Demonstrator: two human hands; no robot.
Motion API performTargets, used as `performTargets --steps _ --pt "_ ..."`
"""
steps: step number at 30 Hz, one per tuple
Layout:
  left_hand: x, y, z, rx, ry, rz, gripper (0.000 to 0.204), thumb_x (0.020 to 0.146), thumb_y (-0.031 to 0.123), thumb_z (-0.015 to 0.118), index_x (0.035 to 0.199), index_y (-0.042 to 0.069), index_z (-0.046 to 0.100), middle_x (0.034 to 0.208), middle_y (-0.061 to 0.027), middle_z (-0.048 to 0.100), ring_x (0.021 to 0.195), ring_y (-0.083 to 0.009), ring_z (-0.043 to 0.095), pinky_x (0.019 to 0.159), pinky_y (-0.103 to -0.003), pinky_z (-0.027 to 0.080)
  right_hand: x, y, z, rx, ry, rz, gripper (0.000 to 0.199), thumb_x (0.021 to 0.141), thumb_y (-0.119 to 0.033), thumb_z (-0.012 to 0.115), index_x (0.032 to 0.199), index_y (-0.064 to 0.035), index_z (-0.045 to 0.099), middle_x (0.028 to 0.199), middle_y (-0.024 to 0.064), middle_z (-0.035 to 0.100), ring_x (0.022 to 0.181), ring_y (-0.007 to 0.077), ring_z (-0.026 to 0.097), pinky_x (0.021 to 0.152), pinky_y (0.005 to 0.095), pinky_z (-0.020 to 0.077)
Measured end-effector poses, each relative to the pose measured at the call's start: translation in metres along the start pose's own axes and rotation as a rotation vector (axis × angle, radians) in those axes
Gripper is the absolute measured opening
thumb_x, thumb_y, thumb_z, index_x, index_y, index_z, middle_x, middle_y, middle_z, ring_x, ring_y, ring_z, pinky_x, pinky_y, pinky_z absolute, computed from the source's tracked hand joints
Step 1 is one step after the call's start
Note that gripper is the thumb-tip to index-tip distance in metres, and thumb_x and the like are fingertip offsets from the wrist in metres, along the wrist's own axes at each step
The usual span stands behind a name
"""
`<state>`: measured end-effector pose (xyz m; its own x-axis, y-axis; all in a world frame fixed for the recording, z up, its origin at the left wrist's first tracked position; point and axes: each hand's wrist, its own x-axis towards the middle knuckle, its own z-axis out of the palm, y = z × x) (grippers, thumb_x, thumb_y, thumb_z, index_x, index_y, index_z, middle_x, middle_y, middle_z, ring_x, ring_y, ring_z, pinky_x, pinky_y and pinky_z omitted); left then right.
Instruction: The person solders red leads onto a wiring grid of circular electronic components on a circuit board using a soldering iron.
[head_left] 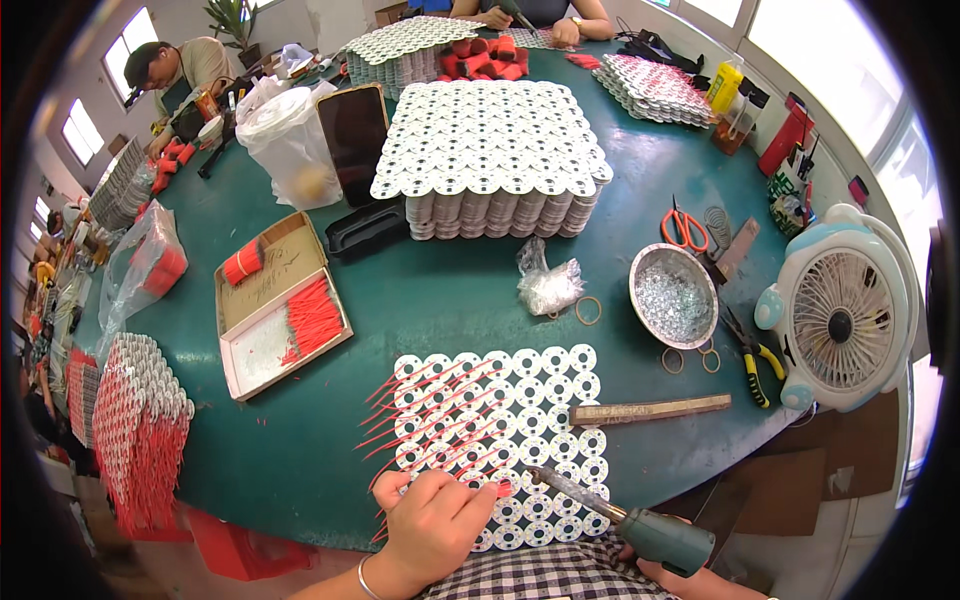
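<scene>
A panel of round white circuit boards (540,395) lies on the table before me. Thin red wires (435,400) stick out from its left columns, slanting to the left. My left hand (435,520) rests over the panel's lower left part, its fingers closed in a pinch on short red wires at the fingertips. My right hand (650,570), partly hidden behind a green handle, grips a soldering iron (665,540). The iron's dark tip points up and left, just over a board right of my left fingertips. A wooden strip (650,410) lies across the panel's right edge.
Left of the panel is a cardboard box (245,375) with red wires. Ahead stands a tall stack of boards (490,140). To the right are a metal bowl (640,300), scissors (684,228), pliers (752,360) and a fan (840,310). Other people sit across the table.
</scene>
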<state>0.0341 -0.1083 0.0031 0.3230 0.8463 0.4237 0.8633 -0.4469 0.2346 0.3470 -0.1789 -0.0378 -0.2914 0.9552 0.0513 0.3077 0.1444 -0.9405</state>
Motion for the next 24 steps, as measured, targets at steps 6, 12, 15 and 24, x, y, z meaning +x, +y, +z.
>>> performTargets --steps 6,12,15,24 --pt "-0.004 0.0 0.001 0.001 -0.013 -0.01 0.014 0.071 0.016 0.061 0.083 0.016 0.067 0.067 0.0085 0.049 0.074 -0.01 0.05 0.075 -0.039 0.024 0.018 -0.02 0.006 0.072 -0.045 0.017 0.036 0.08 -0.012 0.065 0.113 -0.0002 0.055 0.107 0.0159 0.059 0.096 0.0271 0.057 0.079 0.034 0.0455" --pt "-0.005 -0.002 0.001 0.009 -0.008 -0.028 0.012 0.071 0.016 0.061 0.082 0.017 0.066 0.066 0.0079 0.048 0.075 -0.01 0.05 0.076 -0.038 0.024 0.033 -0.035 0.0 0.073 -0.177 0.204 0.034 0.078 -0.012 0.064 0.109 -0.0023 0.056 0.094 0.0113 0.061 0.086 0.022 0.059 0.072 0.0322 0.0473" --pt "-0.004 -0.003 0.002 0.005 -0.015 -0.022 0.012 0.071 0.017 0.061 0.082 0.017 0.066 0.066 0.0075 0.047 0.074 -0.0103 0.05 0.076 -0.038 0.024 0.026 -0.027 -0.003 -0.051 -0.256 0.189 0.036 0.076 -0.012 0.064 0.11 -0.0036 0.055 0.088 0.0072 0.062 0.078 0.018 0.061 0.068 0.0306 0.0489" --pt "-0.005 0.0 0.001 0.031 -0.032 -0.027 0.012 0.07 0.017 0.062 0.082 0.016 0.066 0.065 0.0055 0.045 0.074 -0.0112 0.049 0.075 -0.038 0.025 0.027 -0.021 -0.001 0.164 -0.243 0.325 0.028 0.074 -0.01 0.065 0.101 -0.0032 0.06 0.093 0.0085 0.062 0.087 0.0229 0.06 0.08 0.0359 0.0459"
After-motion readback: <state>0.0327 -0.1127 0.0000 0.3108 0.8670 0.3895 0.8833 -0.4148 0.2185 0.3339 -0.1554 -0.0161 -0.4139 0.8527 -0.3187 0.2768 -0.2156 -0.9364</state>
